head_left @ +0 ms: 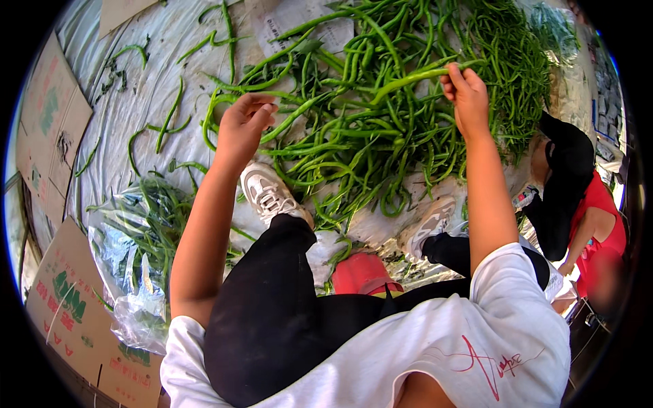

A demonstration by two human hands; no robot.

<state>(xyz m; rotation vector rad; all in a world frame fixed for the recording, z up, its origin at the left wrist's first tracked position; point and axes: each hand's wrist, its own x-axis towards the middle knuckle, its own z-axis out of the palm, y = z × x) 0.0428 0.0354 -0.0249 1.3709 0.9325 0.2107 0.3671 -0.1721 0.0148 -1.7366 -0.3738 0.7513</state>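
Observation:
Pinched between the thumb and fingers of my right hand [467, 98] is a long green chili pepper [415, 76], its length reaching left over the heap. My left hand [246, 128] is raised over the near left edge of the peppers. Its fingers are loosely curled, the thumb stands apart, and nothing shows in them. Beneath and between both hands spreads a large pile of long green peppers [371, 139], thickest toward the far right. A few single peppers [170, 119] lie scattered left of my left hand.
Pale plastic sheeting [194, 75] covers the ground. By my left arm sits a clear plastic bag [132, 272] with green peppers inside. Flattened cardboard [64, 292] lines the left side. Something red [364, 272] is between my legs. Another person in a red top [598, 228] sits at right.

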